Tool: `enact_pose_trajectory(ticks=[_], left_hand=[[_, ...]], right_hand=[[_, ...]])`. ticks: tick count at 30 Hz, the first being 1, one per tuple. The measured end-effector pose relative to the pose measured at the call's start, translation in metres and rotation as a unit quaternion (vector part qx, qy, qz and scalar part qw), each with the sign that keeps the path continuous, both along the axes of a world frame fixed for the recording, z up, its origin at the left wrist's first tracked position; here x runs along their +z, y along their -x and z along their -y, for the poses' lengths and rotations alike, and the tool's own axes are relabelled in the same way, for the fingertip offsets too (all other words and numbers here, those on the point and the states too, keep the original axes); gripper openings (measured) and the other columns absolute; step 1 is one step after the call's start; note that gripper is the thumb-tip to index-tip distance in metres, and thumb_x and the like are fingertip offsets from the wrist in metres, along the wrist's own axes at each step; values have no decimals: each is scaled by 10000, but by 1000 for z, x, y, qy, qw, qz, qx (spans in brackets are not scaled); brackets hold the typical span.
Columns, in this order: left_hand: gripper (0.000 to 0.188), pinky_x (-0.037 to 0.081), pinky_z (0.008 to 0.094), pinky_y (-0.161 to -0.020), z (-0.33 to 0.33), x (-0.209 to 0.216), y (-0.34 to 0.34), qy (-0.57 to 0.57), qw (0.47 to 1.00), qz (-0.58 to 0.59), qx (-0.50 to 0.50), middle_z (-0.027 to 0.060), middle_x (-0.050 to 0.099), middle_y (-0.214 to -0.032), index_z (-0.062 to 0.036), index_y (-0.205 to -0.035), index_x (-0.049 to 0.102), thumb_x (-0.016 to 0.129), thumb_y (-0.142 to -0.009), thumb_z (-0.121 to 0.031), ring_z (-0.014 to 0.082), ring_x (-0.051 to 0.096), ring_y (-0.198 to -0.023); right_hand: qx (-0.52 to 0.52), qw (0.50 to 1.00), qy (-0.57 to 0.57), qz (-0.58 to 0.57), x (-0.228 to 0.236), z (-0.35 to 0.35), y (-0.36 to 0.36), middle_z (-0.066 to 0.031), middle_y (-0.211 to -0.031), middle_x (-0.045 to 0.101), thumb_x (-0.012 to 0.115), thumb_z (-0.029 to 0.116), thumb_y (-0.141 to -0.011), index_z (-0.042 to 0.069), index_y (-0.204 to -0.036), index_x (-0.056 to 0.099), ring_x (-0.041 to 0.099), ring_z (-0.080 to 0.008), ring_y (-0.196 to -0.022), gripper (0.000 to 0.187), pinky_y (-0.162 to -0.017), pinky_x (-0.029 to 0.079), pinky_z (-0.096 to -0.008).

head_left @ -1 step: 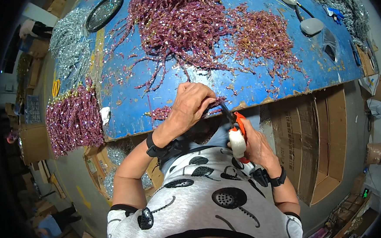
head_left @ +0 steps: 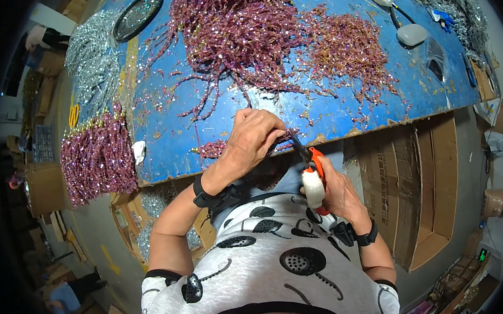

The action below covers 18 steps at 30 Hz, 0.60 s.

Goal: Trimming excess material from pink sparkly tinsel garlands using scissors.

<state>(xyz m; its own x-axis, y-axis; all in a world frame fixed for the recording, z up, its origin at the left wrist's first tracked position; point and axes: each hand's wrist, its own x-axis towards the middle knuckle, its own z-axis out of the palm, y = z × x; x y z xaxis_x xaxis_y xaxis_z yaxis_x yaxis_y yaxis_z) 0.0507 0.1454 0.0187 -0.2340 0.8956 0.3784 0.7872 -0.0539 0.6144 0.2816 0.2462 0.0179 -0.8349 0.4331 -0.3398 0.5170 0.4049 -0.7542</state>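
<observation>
My left hand (head_left: pixel 253 137) is closed around a small bundle of pink glitter strands (head_left: pixel 212 150) at the table's near edge. The bundle's gold-tipped end sticks out to the left, and its middle is hidden under my palm. In my right hand (head_left: pixel 341 193) is a pair of shears (head_left: pixel 312 179) with black blades and orange handles, one of them wrapped in white. The blades point up and left, with their tips at the bundle's right end, close to my left fingertips. Whether the tips touch the strands I cannot tell.
On the blue table (head_left: pixel 164 145) lie a big heap of pink strands (head_left: pixel 238 31), a flatter pile (head_left: pixel 346 53), and silver strands (head_left: pixel 93 57). Gold-tipped pink strands (head_left: pixel 99 157) hang over the left edge, near yellow scissors (head_left: pixel 74 116). A cardboard box (head_left: pixel 391 188) stands below at right.
</observation>
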Motion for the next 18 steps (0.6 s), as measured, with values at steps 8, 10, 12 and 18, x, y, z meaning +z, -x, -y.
enact_pose_trajectory(ticks=[8, 10, 12, 18], left_hand=[[87, 388, 344, -864, 1, -2, 0, -3, 1000, 3, -4, 35, 650, -850, -82, -915, 656, 699, -845, -112, 195, 613, -827], [82, 392, 342, -867, 2, -5, 0, -2, 1000, -2, -4, 26, 655, -847, -84, -905, 664, 704, -840, -112, 189, 615, -821], [98, 394, 348, -877, 3, -4, 1, 7, 1000, 1, -5, 31, 664, -872, -81, -931, 665, 700, -840, -97, 197, 620, -845], [235, 397, 394, -929, 2, 1, -1, -47, 994, -14, 97, 97, 663, -1090, -67, -1058, 654, 678, -830, -17, 272, 609, -1033]], right_hand=[[-22, 999, -13, -46, -9, 2, 2, -177, -814, 651, 735, 138, -778, 101, -1325, 451, 653, -408, -753, 618, -649, 511, -440], [-29, 998, -5, -47, -9, 1, 2, -198, -833, 655, 725, 156, -798, 95, -1297, 480, 653, -417, -764, 559, -651, 515, -439], [-38, 998, 3, -48, -12, 1, 0, -219, -852, 659, 716, 174, -819, 89, -1268, 510, 653, -425, -774, 502, -653, 519, -438], [-132, 978, 23, -157, -2, -10, -8, 19, -753, 572, 635, 210, -891, 76, -1225, 564, 554, -59, -673, 367, -603, 448, -255]])
